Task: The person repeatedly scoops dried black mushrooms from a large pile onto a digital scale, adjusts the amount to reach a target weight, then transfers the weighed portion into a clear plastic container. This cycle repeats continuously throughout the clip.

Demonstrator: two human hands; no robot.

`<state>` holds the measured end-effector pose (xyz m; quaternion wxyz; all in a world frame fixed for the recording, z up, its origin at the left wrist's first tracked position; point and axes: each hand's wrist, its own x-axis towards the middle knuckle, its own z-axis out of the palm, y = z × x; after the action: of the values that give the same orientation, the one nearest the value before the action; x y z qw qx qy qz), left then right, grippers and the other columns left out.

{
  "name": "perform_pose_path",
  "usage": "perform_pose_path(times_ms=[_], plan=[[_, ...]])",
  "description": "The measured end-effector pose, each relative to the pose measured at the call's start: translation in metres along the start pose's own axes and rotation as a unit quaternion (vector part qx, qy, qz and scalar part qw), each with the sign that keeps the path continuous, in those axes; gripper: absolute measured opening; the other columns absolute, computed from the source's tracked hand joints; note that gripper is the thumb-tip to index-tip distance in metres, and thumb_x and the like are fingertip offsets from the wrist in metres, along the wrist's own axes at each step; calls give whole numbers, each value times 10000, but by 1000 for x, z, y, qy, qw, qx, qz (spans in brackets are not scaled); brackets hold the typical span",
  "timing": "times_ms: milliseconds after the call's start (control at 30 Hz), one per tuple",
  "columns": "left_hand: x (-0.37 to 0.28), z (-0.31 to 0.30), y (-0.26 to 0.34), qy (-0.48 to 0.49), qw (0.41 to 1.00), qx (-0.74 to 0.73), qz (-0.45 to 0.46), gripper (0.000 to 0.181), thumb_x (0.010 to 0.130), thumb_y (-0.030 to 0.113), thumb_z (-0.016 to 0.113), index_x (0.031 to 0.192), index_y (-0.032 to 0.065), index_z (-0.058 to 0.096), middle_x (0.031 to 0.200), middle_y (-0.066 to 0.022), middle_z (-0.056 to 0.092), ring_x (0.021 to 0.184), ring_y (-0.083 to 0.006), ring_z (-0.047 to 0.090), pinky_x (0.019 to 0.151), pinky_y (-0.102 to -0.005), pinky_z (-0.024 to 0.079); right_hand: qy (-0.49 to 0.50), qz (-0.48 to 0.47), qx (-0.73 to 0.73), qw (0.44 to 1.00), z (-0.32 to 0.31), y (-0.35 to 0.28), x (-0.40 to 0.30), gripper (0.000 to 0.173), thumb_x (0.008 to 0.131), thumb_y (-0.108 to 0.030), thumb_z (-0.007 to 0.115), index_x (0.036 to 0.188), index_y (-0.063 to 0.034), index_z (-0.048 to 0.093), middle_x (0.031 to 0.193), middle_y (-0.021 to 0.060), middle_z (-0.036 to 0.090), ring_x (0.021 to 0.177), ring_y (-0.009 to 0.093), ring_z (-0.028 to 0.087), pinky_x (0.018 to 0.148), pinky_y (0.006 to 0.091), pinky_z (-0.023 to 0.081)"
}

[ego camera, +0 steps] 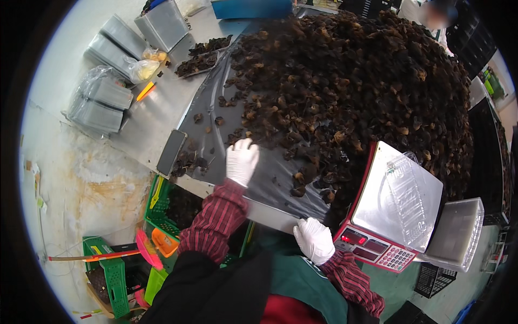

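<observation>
A large heap of dark brown pieces, apparently wood ear mushrooms point(348, 89), covers much of a metal table lined with plastic sheet point(267, 166). My left hand point(242, 162), in a white glove, is over the sheet, fingertips beside a few loose pieces at the heap's near edge. Whether it pinches one is hidden. My right hand point(313, 241), also gloved, is curled at the table's front edge, left of a red digital scale point(376, 247). Nothing shows in it. A clear plastic tray point(408, 198) lies on the scale's steel pan point(372, 194).
Stacked clear trays point(455, 235) stand right of the scale. On the left are a phone point(172, 153), an orange-handled tool point(145, 91), filled trays point(198, 64) and bagged tray stacks point(103, 101). Green crates point(113, 283) and a pink brush point(149, 249) sit below. A person point(412, 10) is at far right.
</observation>
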<state>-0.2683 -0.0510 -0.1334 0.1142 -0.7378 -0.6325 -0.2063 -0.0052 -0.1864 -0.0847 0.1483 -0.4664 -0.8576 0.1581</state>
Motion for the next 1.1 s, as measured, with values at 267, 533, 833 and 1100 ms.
perform_pose_path(times_ms=[267, 533, 833, 1100], plan=[[-103, -68, -68, 22, 989, 77, -127, 58, 776, 127, 661, 828, 109, 643, 912, -81, 616, 851, -299, 596, 700, -409, 510, 36, 6, 44, 998, 27, 7, -6, 200, 853, -170, 567, 690, -54, 555, 679, 140, 534, 638, 313, 579, 534, 424, 470], [-159, -128, -133, -210, 927, 197, -241, 169, 734, 242, 741, 846, 117, 729, 1154, -126, 646, 996, -306, 614, 804, -392, 508, 12, 8, 48, 999, 28, 3, -5, 207, 863, -173, 554, 698, -51, 579, 696, 150, 566, 631, 326, 600, 537, 429, 481], [75, -12, -52, -50, 987, -151, 12, 483, 865, 373, 646, 1322, 237, 566, 1448, -194, 423, 1317, -398, 405, 1082, -451, 347, 16, 14, 62, 998, 26, 5, -4, 200, 864, -164, 543, 699, -53, 563, 674, 149, 550, 633, 326, 587, 552, 440, 475], [103, 29, 68, -207, 963, -159, 72, 611, 822, 591, 587, 1351, 295, 513, 1474, -250, 333, 1282, -403, 404, 988, -533, 392, 10, 16, 85, 996, 34, 11, -1, 147, 852, -154, 578, 745, -55, 559, 700, 152, 548, 652, 338, 573, 561, 446, 461]])
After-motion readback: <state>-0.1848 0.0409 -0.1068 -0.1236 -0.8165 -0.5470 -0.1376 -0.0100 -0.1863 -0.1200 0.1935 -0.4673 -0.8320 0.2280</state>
